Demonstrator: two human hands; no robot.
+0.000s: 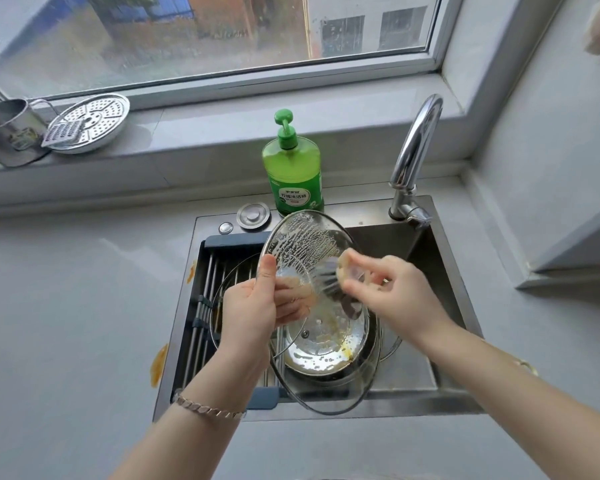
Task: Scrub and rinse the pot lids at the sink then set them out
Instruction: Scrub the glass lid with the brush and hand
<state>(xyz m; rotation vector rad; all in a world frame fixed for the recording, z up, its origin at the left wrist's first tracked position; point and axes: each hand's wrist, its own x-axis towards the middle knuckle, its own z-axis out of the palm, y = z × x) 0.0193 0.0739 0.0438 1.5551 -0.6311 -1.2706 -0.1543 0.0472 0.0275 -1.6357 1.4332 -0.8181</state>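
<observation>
A glass pot lid (303, 242) streaked with soap foam is held tilted over the sink (426, 268). My left hand (253, 306) grips its left rim, thumb on top and fingers seen through the glass. My right hand (392, 289) holds a scrub brush (333, 275) with its bristles against the lid; the hand is motion-blurred. Beneath, a second glass lid (340, 393) lies over a dirty metal pot (323, 351) in the basin. Another lid (215, 317) lies on the rack, partly hidden by my left hand.
A green dish soap bottle (293, 168) stands behind the sink, the chrome faucet (414, 157) at its right. A roll-up drying rack (215, 271) spans the sink's left half. On the window sill sit a steamer plate (90, 123) and a metal cup (4, 133). Grey counter surrounds the sink.
</observation>
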